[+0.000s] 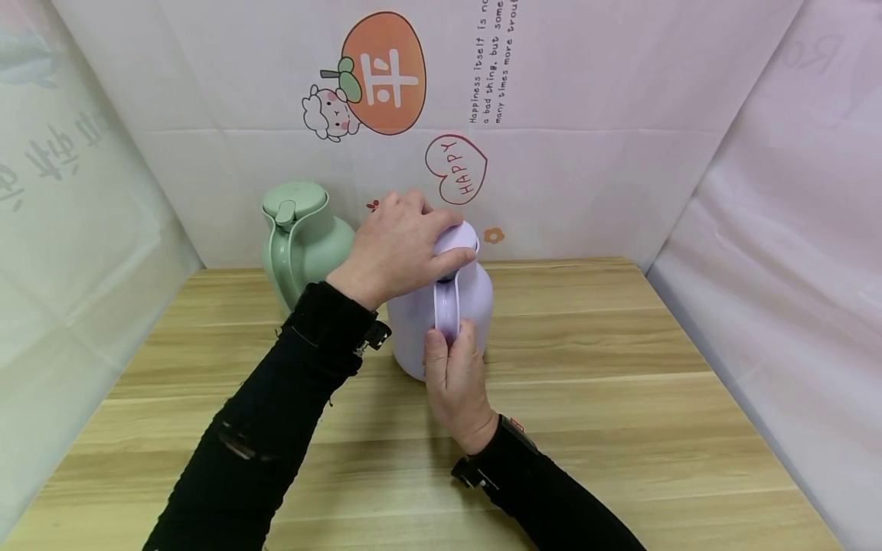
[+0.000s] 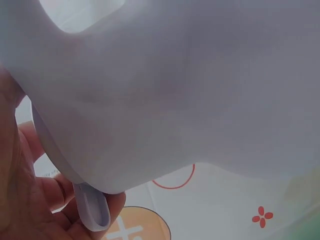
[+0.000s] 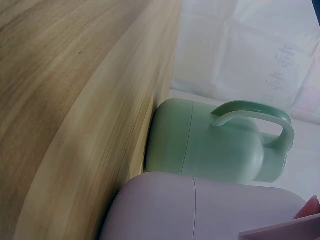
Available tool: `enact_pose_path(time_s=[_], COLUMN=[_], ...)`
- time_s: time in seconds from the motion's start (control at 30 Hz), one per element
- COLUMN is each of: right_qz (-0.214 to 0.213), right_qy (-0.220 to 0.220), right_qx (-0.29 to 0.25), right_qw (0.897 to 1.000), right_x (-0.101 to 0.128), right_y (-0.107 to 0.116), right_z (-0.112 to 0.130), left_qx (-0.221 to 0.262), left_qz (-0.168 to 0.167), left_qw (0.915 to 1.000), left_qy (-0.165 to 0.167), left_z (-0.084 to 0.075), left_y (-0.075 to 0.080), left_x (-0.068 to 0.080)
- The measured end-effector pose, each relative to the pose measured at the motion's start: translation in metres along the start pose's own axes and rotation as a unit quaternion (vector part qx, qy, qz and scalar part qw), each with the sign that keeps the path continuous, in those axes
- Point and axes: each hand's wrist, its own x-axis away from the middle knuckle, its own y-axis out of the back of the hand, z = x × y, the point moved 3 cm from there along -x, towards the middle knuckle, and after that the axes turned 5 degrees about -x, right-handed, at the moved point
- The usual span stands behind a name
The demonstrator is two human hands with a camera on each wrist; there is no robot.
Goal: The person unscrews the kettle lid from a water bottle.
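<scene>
Left fingers (image 1: 441, 220) grasp lid (image 1: 456, 239); right fingers (image 1: 466, 344) hold handle (image 1: 447, 302).
Beneath the left fingers, the lilac jug (image 1: 411, 329) might swivel if the right fingers slacken.

“HAPPY” (image 1: 458, 169), “Happiness…” (image 1: 475, 96), “平” (image 1: 390, 79) on backdrop (image 1: 586, 176)

Finding the table (image 1: 586, 428) before the back sheet (image 1: 586, 92), between the left sheet (image 1: 76, 237) and the right sheet (image 1: 779, 268). Seeing the right jug (image 1: 475, 298) on the table, toward its far edge, and the left jug (image 1: 324, 249) just beside it, to the left and farther back. Noting the left hand (image 1: 406, 245) on top of the right jug, over its lid (image 1: 456, 239), and the right hand (image 1: 458, 383) lower down, at the near side, on its handle (image 1: 448, 306). Seeing the left sleeve (image 1: 276, 421) before the left jug.
</scene>
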Motion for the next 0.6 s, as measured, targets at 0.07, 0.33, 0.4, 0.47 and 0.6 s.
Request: enact_pose_path(time_s=[0.07, 0.33, 0.4, 0.47, 0.6], right_qz=[0.001, 0.002, 0.001, 0.002, 0.003], right_qy=[-0.001, 0.000, 0.000, -0.001, 0.000], right_qx=[0.000, -0.004, -0.005, -0.008, -0.010], right_qw=[1.000, 1.000, 1.000, 1.000, 1.000], right_x=[0.000, 0.000, 0.000, 0.000, 0.000], right_y=[0.000, 0.000, 0.000, 0.000, 0.000], right_z=[0.000, 0.000, 0.000, 0.000, -0.001], left_qx=[-0.005, -0.019, -0.025, -0.032, -0.041], left_qz=[0.004, 0.017, 0.019, 0.019, 0.016], left_qw=[0.9999, 0.9985, 0.9980, 0.9975, 0.9966], left_qy=[0.012, 0.049, 0.056, 0.061, 0.069], left_z=[-0.001, -0.007, -0.008, -0.010, -0.012], left_y=[0.000, 0.000, 0.000, 0.000, 0.001], left_x=[0.000, 0.000, 0.000, 0.000, 0.000])
